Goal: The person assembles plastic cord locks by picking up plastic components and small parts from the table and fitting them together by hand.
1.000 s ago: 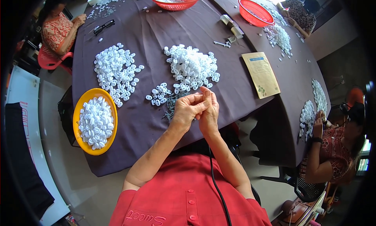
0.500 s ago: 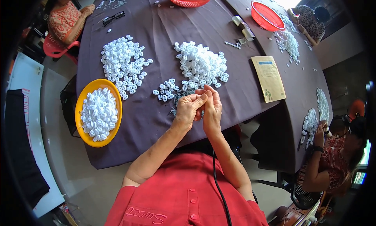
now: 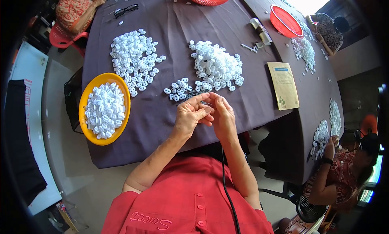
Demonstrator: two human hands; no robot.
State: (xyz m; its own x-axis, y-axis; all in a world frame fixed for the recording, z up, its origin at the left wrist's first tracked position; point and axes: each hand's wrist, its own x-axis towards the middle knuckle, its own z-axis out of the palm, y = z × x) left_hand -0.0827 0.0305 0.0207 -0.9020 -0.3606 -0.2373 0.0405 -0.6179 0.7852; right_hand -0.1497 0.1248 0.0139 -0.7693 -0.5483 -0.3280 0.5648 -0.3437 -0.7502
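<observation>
My left hand [image 3: 189, 115] and my right hand [image 3: 224, 117] meet fingertip to fingertip above the table's near edge. Both are closed in a pinch; whatever small thing is between the fingers is too tiny to make out. Just beyond them lies a patch of small grey metal-looking bits [image 3: 197, 95], partly hidden by my left hand. Beside it sits a little cluster of white oval plastic pieces [image 3: 178, 89] with dark holes. A larger heap of such white pieces [image 3: 216, 63] rises behind, and another heap [image 3: 133, 57] spreads to the left.
A yellow oval basin [image 3: 127, 108] full of white pieces stands at the left edge of the dark tablecloth [image 3: 170, 43]. A brown envelope [image 3: 283, 86], keys [image 3: 249, 48], glasses [image 3: 126, 11] and red baskets [image 3: 285, 22] lie farther off. Co-workers sit around; a black cable [image 3: 229, 185] hangs before me.
My view has shifted slightly, so the table's things sit a little farther right. My left fingers have spread somewhat, the thumb lower than the index finger; the fingertips still meet my right hand's.
</observation>
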